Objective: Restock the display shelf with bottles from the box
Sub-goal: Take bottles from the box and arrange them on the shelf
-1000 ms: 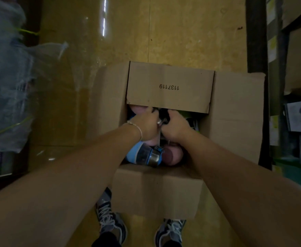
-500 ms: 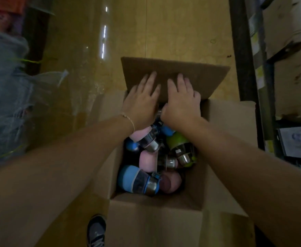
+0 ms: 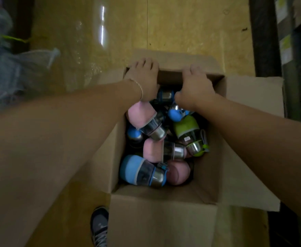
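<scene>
- We have both hands on the far flap point(image 3: 173, 57) of the box point(image 3: 164, 220). The left hand point(image 3: 143, 77) lies on it with a flat, spread grip, pressing the card back. The right hand point(image 3: 195, 82) has its grip hooked over the fold.
- The bottles point(image 3: 140, 171) lie jumbled inside the box — none is held yet.
- We judge the flap may spring back over the opening once we let go.
- Pulling one bottle from the heap could roll the others, and the strap on the green bottle point(image 3: 189, 129) might snag.
- The box stands on a glossy yellow floor point(image 3: 181, 24) beside a shoe point(image 3: 100, 225), so a hard push could slide it.
- Dark shelving point(image 3: 263, 32) rises on the right, a plastic-wrapped bundle point(image 3: 12, 68) sits on the left, and the light is dim.
</scene>
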### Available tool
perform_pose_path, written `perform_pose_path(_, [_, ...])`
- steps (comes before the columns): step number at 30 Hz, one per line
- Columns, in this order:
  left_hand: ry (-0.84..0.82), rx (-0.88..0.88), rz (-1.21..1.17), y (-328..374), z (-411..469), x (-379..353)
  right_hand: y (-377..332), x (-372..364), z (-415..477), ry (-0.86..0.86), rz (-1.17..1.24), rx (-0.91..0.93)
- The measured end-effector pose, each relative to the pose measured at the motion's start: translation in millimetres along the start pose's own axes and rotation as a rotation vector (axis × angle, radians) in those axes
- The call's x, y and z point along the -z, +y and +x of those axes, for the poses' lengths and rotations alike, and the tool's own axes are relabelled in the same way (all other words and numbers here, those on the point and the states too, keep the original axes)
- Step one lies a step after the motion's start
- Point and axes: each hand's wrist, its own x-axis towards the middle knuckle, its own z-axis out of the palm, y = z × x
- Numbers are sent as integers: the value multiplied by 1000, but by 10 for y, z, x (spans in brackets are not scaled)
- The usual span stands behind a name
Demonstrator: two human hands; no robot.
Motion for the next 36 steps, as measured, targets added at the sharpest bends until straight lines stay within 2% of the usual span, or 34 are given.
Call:
perform_pose_path(3, [26, -7, -24, 45, -366, -37, -21, -14, -306, -26, 53, 8])
perform_pose_path(8, [-154, 12, -96, 42, -1052, -136, -6, -238, -932, -110, 179, -62])
perform_pose_path(11, [-218, -28, -16, 45, -1352, -258, -143, -504, -1309, -151, 260, -98])
perform_pose_path(14, [-151, -122, 123, 102, -1580, -412, -340, -804, -1574, -217, 355, -156])
perform_pose_path(18, [-144, -241, 218, 232, -1805, -623, -539, -995, -1782, -312, 445, -258])
perform_pose_path(21, [-62, -258, 206, 319, -1760, -622, -586, -1107, -1791, -293, 489, -283])
perform_pose_path(25, [-51, -251, 348, 219, -1294, -475, -587, -1103, -1613, -197, 620, -326])
perform_pose_path(29, [-76, -213, 439, 157, -817, -439, -584, -1087, -1369, -88, 788, -447])
perform_pose_path(34, [-155, -202, 409, 188, -710, -548, -548, -1180, -1275, -156, 840, -493])
perform_pose_path(36, [-132, -191, 367, 208, -734, -533, -545, -1209, -1281, -160, 898, -523])
